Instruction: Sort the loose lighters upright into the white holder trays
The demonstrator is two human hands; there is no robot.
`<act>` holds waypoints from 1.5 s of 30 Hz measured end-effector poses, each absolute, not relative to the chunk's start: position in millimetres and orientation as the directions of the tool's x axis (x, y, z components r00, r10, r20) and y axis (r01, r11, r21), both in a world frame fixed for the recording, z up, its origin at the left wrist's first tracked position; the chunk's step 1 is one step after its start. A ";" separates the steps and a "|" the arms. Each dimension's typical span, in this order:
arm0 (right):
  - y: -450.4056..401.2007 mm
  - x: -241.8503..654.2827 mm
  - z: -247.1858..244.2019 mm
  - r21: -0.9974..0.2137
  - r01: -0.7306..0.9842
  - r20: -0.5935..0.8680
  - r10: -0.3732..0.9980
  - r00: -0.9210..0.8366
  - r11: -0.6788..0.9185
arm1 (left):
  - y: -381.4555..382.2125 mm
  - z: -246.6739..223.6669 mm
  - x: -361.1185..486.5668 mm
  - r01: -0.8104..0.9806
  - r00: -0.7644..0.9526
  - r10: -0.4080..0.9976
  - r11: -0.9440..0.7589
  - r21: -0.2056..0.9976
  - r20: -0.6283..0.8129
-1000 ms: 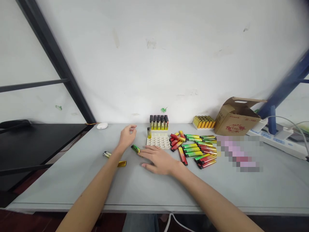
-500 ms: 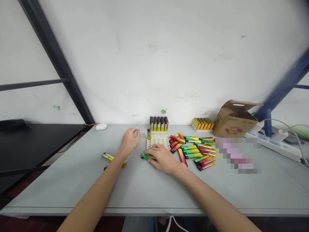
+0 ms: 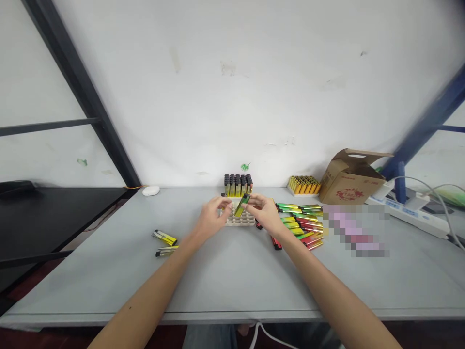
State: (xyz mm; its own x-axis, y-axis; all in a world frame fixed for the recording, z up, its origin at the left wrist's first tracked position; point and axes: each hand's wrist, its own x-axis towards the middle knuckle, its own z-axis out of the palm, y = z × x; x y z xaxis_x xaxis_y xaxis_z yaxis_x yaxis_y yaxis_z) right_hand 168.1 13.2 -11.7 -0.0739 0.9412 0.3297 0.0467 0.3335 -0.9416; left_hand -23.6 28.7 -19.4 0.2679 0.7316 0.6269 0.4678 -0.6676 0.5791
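A green-and-yellow lighter [image 3: 241, 206] is tilted above the white tray with round holes [image 3: 240, 221], its black top up. My right hand [image 3: 267, 212] pinches it between thumb and fingers from the right. Opposite, my left hand [image 3: 213, 216] is at the tray's left side, thumb and fingers apart and curved, holding nothing that I can see. Just behind those fingers shows the dark top of a lighter [image 3: 224, 195] standing in the tray. Behind, upright lighters with black tops [image 3: 238, 185] fill another holder.
Loose red, green and yellow lighters [image 3: 300, 223] lie right of my right hand. Several yellow-and-silver lighters [image 3: 165, 237] lie at left. Along the wall are a tray of orange-yellow lighters [image 3: 304, 185], an open cardboard box [image 3: 350, 182], a power strip [image 3: 410, 215] and a white case [image 3: 150, 191].
My right hand has lifted the green-and-yellow lighter off the table, up over the tray. My left hand has moved right and toward me, to the tray's left side.
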 end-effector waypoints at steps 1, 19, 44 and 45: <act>13.0 168.2 -11.7 -0.945 0.022 0.325 0.942 -0.082 0.327 | 25.8 -20.7 -19.6 0.442 0.306 0.730 -0.677 0.588 0.611; 14.1 182.3 -33.9 -0.286 0.851 0.385 0.866 -0.318 0.440 | 28.5 -13.5 -13.9 -0.070 0.213 0.949 -0.224 0.972 0.234; 9.8 179.2 -34.4 -0.191 0.877 0.311 0.875 -0.372 0.440 | 45.7 -14.1 -40.8 0.285 0.039 0.946 -0.319 0.904 0.321; 9.7 179.3 -34.2 -0.191 0.877 0.308 0.875 -0.372 0.440 | 47.3 -16.7 -44.8 0.398 0.028 0.926 -0.356 0.846 0.376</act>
